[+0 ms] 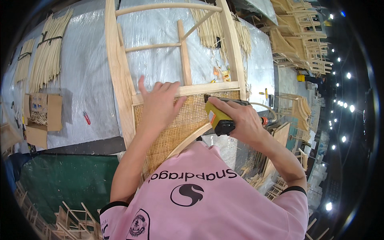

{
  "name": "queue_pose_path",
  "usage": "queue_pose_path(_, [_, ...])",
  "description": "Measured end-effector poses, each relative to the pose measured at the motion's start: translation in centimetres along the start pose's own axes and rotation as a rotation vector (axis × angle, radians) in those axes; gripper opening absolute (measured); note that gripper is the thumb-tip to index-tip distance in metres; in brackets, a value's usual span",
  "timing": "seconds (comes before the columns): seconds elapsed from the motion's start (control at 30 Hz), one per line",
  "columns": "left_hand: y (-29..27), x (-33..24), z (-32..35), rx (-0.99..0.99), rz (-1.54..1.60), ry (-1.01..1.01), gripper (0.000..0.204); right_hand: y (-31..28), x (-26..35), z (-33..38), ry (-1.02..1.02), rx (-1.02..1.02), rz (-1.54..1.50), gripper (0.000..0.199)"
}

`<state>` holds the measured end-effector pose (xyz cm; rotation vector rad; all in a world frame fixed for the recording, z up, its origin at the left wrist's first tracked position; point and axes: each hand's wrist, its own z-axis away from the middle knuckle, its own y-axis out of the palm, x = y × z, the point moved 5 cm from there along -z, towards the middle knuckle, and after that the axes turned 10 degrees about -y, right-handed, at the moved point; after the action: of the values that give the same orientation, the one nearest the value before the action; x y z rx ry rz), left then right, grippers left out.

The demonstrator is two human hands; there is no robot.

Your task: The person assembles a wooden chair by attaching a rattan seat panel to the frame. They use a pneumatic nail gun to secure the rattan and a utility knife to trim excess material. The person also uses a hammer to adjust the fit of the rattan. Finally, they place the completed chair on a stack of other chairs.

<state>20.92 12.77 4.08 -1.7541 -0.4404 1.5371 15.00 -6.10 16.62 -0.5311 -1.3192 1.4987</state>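
Pale wood chair frame point(120, 76) w/ tan woven cane panel point(176, 128) lies on plastic-covered tabletop point(88, 80), left hand point(160, 106) flat, fingers spread, pressing cane by top rail, right hand point(240, 120) gripping yellow-black staple gun point(218, 116) at panel's upper edge.

one chair frame point(120, 76), one staple gun point(218, 118), two hands point(160, 106)

L hand point(158, 106) flat, fingers spread, R hand point(240, 118) clenched

Pink short-sleeved shirt, black-trimmed sleeve cuffs, black swirl emblem and lettering (a round badge lower down), bare forearms
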Motion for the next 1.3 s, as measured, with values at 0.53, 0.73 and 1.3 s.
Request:
queue_pose_path(0.53, [3.3,-4.5,-2.3,-0.024,0.058,0.075,0.031,0.2,-1.7,1.1,0.011,0.015,0.012,0.088])
queue_pose_path(0.73, [3.1,-4.6,-2.2,-0.034,0.073,0.075,0.031,0.4,-1.8,1.2,0.028,0.026,0.005,0.09])
queue_pose_path(1.3, [4.2,-6.2,-3.9,0.175,0.05,0.033,0.035,-1.1,-3.8,5.8,0.217,-0.094,-0.109,0.097])
